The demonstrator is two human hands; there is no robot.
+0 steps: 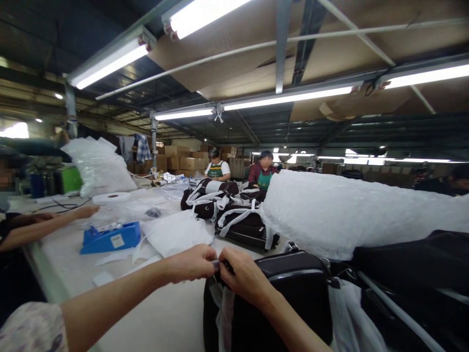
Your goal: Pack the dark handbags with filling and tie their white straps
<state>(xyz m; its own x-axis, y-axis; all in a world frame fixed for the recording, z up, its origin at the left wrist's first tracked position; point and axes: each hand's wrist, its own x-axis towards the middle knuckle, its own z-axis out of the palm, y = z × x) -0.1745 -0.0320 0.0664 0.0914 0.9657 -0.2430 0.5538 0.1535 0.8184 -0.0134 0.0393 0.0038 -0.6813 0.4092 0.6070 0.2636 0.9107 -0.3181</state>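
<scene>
A black bag (278, 308) stands upright on the table in front of me. At its top left corner my two hands meet, fingers almost touching. My left hand (194, 264) is closed in a pinch on the end of a pale wrapping strip (216, 265). My right hand (240, 274) is closed around a small dark piece at the bag's corner, mostly hidden by the fingers. Below them, white wrapping material (225, 315) hangs down the bag's side. More white wrapping (350, 313) hangs at its right end.
A blue tape dispenser (110, 238) and white sheets (176, 232) lie to the left. Wrapped black bags (245, 225) are piled beyond. Large white padded wrapping (351, 210) and more black bags (414, 274) fill the right. A co-worker's arm (54, 222) reaches in at left; two people work farther back.
</scene>
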